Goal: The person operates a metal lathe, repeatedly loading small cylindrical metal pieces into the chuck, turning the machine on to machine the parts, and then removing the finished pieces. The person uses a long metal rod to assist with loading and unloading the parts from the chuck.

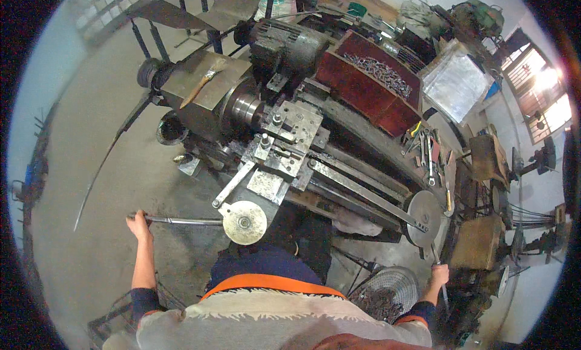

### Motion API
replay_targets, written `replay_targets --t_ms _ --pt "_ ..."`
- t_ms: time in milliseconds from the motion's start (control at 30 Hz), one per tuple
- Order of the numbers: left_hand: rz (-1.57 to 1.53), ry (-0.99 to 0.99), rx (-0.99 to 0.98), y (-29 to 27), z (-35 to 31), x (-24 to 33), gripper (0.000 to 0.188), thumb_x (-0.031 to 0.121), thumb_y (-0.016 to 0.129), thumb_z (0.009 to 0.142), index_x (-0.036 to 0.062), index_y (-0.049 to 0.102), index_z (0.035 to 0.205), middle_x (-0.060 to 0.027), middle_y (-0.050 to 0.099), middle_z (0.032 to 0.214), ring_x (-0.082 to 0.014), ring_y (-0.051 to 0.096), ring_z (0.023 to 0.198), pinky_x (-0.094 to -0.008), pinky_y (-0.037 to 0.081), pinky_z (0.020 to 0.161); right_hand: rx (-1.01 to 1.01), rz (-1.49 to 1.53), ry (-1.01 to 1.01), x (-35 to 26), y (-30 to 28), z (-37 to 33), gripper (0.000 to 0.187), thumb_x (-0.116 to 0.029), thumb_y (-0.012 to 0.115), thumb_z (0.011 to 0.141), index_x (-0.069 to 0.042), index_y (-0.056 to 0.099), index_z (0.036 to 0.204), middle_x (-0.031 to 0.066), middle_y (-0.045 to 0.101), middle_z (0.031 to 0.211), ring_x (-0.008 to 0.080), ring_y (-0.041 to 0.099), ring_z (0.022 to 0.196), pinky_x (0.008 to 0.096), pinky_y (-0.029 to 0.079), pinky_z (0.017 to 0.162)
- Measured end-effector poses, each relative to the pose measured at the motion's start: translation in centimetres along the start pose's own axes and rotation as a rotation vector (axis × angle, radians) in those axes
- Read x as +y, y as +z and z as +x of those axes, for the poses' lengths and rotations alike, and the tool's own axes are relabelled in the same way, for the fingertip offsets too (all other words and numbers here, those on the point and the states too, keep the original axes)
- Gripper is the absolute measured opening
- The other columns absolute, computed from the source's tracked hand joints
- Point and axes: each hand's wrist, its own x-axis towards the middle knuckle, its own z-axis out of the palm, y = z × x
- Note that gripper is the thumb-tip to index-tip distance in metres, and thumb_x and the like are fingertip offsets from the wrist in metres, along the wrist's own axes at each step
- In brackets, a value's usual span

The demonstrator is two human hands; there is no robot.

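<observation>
On the left, my left hand (138, 224) is closed around the outer end of a long metal lever (187, 220). That lever runs to a pale round disc (245, 212) at the front of a small lathe. A flat link bar (234, 184) joins the disc to the tool slide (302, 118). At the lower right my right hand (440, 275) grips a rod-like handle (436, 253), which extends from a grey round disc (423, 211). A long flat bar (363, 191) links this disc to the slide. Beside the slide sits the shiny spindle chuck (247, 111).
A wooden-handled brush (204, 88) lies on the headstock cover. Behind stand a motor (290, 41) and a red-brown box (339, 77) holding many small metal parts. Wrenches (431, 159) lie at the right. Near my right arm is a perforated basket (396, 280) with dark pieces.
</observation>
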Motion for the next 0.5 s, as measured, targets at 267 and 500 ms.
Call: replay_targets --t_ms 267,500 --pt "0.806 0.251 -0.299 -4.6 9.8 -1.7 0.025 0.014 0.059 0.07 -0.0058 0.061 0.085 -0.0163 0.062 0.073 -0.0254 0.06 0.061 -0.0348 0.048 0.06 0.048 -0.151 0.11 -3.0 -1.0 0.9 0.034 -0.032 0.054 0.077 -0.007 0.059 0.1 0.0106 0.063 0.098 0.0322 0.06 0.095 0.0489 0.046 0.08" --pt "1.075 0.624 -0.584 11.2 11.3 -0.2 0.036 0.022 0.061 0.073 -0.0021 0.06 0.1 -0.023 0.062 0.091 -0.0359 0.06 0.087 -0.0424 0.049 0.075 0.387 0.244 -0.198 -5.8 1.2 -8.0 0.063 -0.017 0.064 0.059 0.001 0.049 0.118 0.0204 0.051 0.118 0.0367 0.048 0.11 0.0421 0.041 0.091"
